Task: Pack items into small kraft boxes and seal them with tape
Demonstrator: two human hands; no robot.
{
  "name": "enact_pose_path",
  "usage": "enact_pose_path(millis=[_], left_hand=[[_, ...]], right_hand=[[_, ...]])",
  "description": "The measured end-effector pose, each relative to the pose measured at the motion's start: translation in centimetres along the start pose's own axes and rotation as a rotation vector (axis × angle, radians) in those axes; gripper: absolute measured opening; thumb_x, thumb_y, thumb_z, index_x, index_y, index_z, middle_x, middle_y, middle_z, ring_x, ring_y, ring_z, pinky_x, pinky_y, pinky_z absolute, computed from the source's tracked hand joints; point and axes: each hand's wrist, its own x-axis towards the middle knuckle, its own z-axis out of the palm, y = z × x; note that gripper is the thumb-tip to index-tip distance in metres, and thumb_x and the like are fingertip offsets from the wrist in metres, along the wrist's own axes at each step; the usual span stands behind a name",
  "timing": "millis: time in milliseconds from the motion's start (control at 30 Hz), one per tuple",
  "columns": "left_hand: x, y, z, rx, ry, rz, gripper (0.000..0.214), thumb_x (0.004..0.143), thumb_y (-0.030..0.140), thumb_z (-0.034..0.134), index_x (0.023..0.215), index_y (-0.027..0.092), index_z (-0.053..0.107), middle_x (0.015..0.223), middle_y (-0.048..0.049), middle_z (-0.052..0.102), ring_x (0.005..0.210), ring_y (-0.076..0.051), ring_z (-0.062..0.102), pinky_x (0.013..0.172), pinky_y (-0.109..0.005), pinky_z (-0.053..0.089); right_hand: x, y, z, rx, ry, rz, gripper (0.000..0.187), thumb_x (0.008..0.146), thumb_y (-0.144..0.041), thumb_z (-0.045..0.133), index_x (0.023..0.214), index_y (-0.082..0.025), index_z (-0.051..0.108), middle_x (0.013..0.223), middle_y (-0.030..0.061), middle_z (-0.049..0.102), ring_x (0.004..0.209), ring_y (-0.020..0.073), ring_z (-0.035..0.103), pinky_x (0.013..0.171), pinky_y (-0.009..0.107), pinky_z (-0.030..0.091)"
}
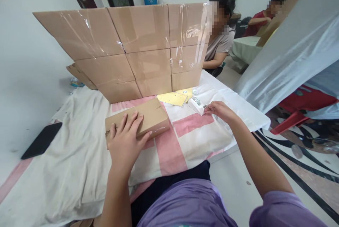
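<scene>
A closed brown cardboard box (152,114) lies on the cloth-covered table in front of me. My left hand (125,135) rests flat across its top and near side, with the fingers spread. To the right of the box is a small white tape dispenser (196,106) with a roll of tape in it. The fingers of my right hand (217,110) are closed at its near right end. Whether a strip of tape is between those fingertips is too small to tell. Yellow sheets of card (173,98) lie just behind the dispenser, beside the box.
A tall cardboard panel (145,47), taped over, stands across the back of the table. A dark flat tablet-like object (42,140) lies at the far left. One person (219,43) sits behind the panel on the right, another farther back. A red chair (304,107) stands right.
</scene>
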Motion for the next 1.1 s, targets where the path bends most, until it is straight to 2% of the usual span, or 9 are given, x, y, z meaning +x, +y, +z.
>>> enact_pose_path(millis=[133, 300, 433, 667, 833, 1100], left_hand=[[-0.1, 0.1, -0.1, 0.003, 0.009, 0.001, 0.05, 0.097, 0.046, 0.058, 0.142, 0.024, 0.057, 0.155, -0.0066, 0.055, 0.146, -0.037, 0.047, 0.12, -0.059, 0.029], [-0.2, 0.3, -0.2, 0.0, 0.017, -0.007, 0.05, 0.097, 0.045, 0.059, 0.143, 0.025, 0.057, 0.156, -0.0066, 0.054, 0.147, -0.036, 0.047, 0.122, -0.058, 0.027], [-0.2, 0.5, -0.4, -0.012, -0.003, -0.028, 0.05, 0.097, 0.044, 0.058, 0.144, 0.027, 0.056, 0.156, -0.0064, 0.054, 0.148, -0.036, 0.045, 0.123, -0.057, 0.027], [-0.1, 0.7, -0.5, -0.03, -0.023, -0.047, 0.053, 0.098, 0.044, 0.057, 0.148, 0.029, 0.053, 0.156, -0.0069, 0.054, 0.15, -0.035, 0.043, 0.124, -0.058, 0.026], [0.0, 0.8, -0.7, -0.019, -0.043, -0.059, 0.053, 0.097, 0.046, 0.057, 0.147, 0.028, 0.053, 0.157, -0.007, 0.053, 0.149, -0.036, 0.043, 0.123, -0.058, 0.026], [0.3, 0.9, -1.0, 0.009, -0.056, -0.061, 0.052, 0.098, 0.047, 0.057, 0.146, 0.027, 0.054, 0.156, -0.0071, 0.054, 0.148, -0.035, 0.045, 0.122, -0.057, 0.029]], right_hand=[[-0.2, 0.2, 0.4, 0.01, 0.044, 0.01, 0.036, 0.077, -0.034, 0.081, 0.055, -0.021, 0.056, 0.067, 0.0049, 0.071, 0.077, 0.0185, 0.073, 0.082, 0.029, 0.065], [-0.6, 0.6, 1.1, -0.001, 0.082, 0.083, 0.022, 0.08, -0.026, 0.081, 0.068, -0.015, 0.066, 0.071, 0.0104, 0.074, 0.068, 0.0192, 0.075, 0.065, 0.024, 0.065], [-0.6, 0.7, 1.4, 0.028, 0.112, 0.098, 0.017, 0.083, -0.016, 0.074, 0.068, -0.014, 0.066, 0.072, 0.0099, 0.074, 0.068, 0.0191, 0.076, 0.062, 0.023, 0.064], [-0.5, 0.3, 1.6, 0.06, 0.144, 0.16, 0.019, 0.083, -0.005, 0.066, 0.067, -0.014, 0.064, 0.069, 0.0085, 0.073, 0.064, 0.0185, 0.076, 0.054, 0.022, 0.06], [-0.6, 0.3, 1.5, 0.071, 0.142, 0.183, 0.021, 0.085, -0.004, 0.063, 0.067, -0.013, 0.064, 0.073, 0.0091, 0.074, 0.066, 0.0189, 0.076, 0.051, 0.021, 0.056], [-0.4, 0.1, 1.0, 0.08, 0.12, 0.186, 0.013, 0.086, -0.009, 0.067, 0.073, -0.013, 0.067, 0.078, 0.0108, 0.077, 0.07, 0.0206, 0.078, 0.05, 0.021, 0.055]])
